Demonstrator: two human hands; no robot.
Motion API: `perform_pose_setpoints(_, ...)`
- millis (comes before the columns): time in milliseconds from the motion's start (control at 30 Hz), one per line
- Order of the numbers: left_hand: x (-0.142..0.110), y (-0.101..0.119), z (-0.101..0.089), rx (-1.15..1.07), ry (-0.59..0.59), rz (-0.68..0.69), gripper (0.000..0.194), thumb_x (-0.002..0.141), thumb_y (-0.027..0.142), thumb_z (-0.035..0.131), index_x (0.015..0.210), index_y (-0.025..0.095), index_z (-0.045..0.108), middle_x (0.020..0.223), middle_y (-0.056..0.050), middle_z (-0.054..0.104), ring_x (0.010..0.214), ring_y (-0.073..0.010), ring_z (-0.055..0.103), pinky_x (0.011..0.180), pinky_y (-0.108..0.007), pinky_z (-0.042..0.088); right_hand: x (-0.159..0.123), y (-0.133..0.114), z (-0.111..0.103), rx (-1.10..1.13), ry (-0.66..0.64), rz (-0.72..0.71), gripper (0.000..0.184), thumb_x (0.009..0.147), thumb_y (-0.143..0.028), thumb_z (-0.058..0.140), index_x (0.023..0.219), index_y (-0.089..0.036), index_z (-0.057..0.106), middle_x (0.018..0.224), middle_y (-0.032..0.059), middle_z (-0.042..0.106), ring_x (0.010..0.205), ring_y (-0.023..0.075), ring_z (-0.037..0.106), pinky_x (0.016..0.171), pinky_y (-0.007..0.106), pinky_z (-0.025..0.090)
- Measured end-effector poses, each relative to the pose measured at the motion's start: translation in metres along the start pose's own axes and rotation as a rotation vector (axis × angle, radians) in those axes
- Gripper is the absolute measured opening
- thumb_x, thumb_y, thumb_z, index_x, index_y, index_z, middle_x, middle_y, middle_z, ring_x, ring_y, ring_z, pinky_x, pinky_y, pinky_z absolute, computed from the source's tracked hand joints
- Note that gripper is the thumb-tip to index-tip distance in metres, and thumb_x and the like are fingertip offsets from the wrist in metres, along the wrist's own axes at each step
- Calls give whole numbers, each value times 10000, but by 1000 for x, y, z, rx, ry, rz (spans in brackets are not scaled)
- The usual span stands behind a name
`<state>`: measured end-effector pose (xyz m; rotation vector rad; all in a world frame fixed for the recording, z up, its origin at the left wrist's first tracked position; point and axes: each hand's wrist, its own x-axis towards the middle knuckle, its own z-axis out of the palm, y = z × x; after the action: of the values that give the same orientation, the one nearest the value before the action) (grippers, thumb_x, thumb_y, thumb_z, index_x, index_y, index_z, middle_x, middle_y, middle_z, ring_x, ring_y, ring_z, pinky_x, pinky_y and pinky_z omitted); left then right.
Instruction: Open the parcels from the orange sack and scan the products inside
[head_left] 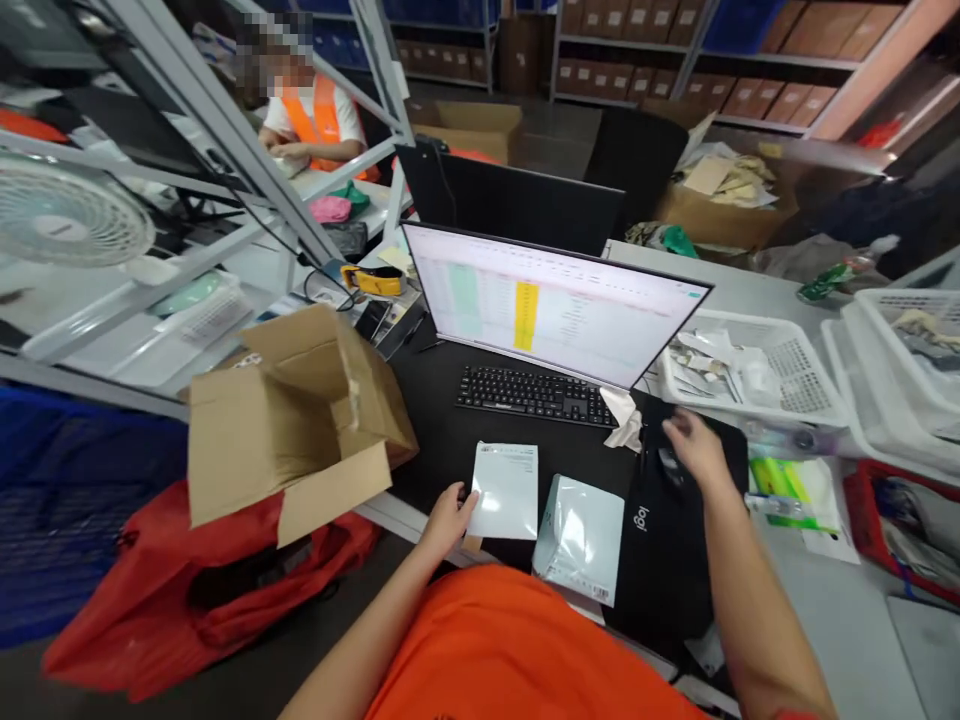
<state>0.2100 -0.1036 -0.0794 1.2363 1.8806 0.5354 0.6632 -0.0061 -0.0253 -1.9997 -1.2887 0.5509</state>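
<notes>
My left hand [448,517] pinches the lower left corner of a white flat packet [506,490] that lies on the black desk mat [442,440]. Beside it on the right lies a second white bag [581,538] with a barcode label. My right hand [694,447] rests curled over a black mouse [670,465] on a black mouse pad [660,560]. Ahead stand a black keyboard [534,394] and a lit monitor [551,303] showing a spreadsheet with a yellow column.
An open cardboard box [292,420] sits at the desk's left edge above a red bag [202,590]. White baskets [757,375] stand at the right, a fan [64,215] at the left. Another person in an orange vest [311,115] works behind the shelving frame.
</notes>
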Motion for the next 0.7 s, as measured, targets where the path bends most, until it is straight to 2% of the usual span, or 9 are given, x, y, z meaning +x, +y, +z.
perform_pose_setpoints(67, 1, 2, 11, -48, -32, -7, 363, 855, 440, 537, 1038, 155, 667, 1090, -164, 737, 1019, -297, 707, 955, -418, 531, -41, 12, 19, -8, -136, 81, 440, 813, -568, 663, 975, -162, 718, 866, 92, 734, 834, 241, 701, 876, 457, 563)
perform_pose_setpoints(133, 2, 3, 19, -87, -59, -13, 291, 841, 427, 590, 976, 178, 657, 1085, -145, 740, 1081, -301, 689, 980, -403, 509, -97, 28, 40, -19, -196, 149, 514, 763, -641, 599, 922, -166, 715, 802, 122, 729, 759, 291, 702, 783, 490, 576)
perform_pose_setpoints(200, 3, 5, 25, -116, -75, -32, 304, 779, 401, 685, 974, 176, 620, 1110, -152, 721, 1096, -315, 674, 978, -410, 501, -154, 42, 58, -15, -237, 173, 557, 697, -697, 595, 868, -179, 705, 791, 140, 723, 804, 344, 704, 773, 520, 576)
perform_pose_setpoints(267, 3, 7, 29, -157, -88, -44, 400, 712, 338, 759, 1025, 179, 566, 1140, -140, 693, 1096, -304, 659, 973, -408, 498, -200, 52, 71, 1, -278, 160, 570, 643, -724, 627, 864, -203, 701, 850, 134, 732, 915, 361, 702, 846, 515, 575)
perform_pose_setpoints(333, 3, 11, 32, -222, -110, -36, 477, 687, 262, 781, 1079, 190, 519, 1154, -108, 670, 1101, -267, 643, 983, -387, 492, -228, 58, 78, 77, -295, 189, 649, 645, -735, 639, 1014, -204, 690, 1012, 135, 737, 1038, 356, 685, 931, 499, 562)
perform_pose_setpoints(400, 2, 15, 33, -309, -146, -30, 541, 667, 190, 786, 1121, 194, 494, 1119, -77, 662, 1061, -235, 644, 955, -366, 509, -238, 62, 78, 218, -302, 276, 796, 682, -732, 640, 1266, -193, 587, 1229, 150, 687, 1148, 341, 658, 996, 480, 545)
perform_pose_setpoints(467, 1, 19, 34, -408, -179, -32, 676, 624, 129, 802, 1209, 190, 469, 1080, -57, 658, 1009, -215, 651, 910, -352, 532, -236, 64, 72, 335, -308, 354, 932, 695, -718, 662, 1431, -193, 434, 1397, 163, 596, 1243, 329, 618, 1032, 449, 535)
perform_pose_setpoints(600, -10, 23, 36, -614, -195, -39, 1012, 524, 63, 854, 1412, 172, 381, 1129, -78, 648, 1031, -219, 650, 921, -358, 543, -216, 53, 45, 361, -251, 357, 1036, 681, -707, 697, 1515, -205, 342, 1513, 157, 506, 1337, 353, 553, 1058, 454, 531)
perform_pose_setpoints(700, -19, 23, 36, -766, -185, -65, 925, 558, 118, 873, 1378, 159, 448, 1194, -121, 651, 1092, -243, 648, 938, -379, 545, -197, 36, 14, 355, -202, 322, 954, 691, -690, 707, 1503, -293, 401, 1427, 85, 603, 1297, 357, 593, 1047, 491, 544)
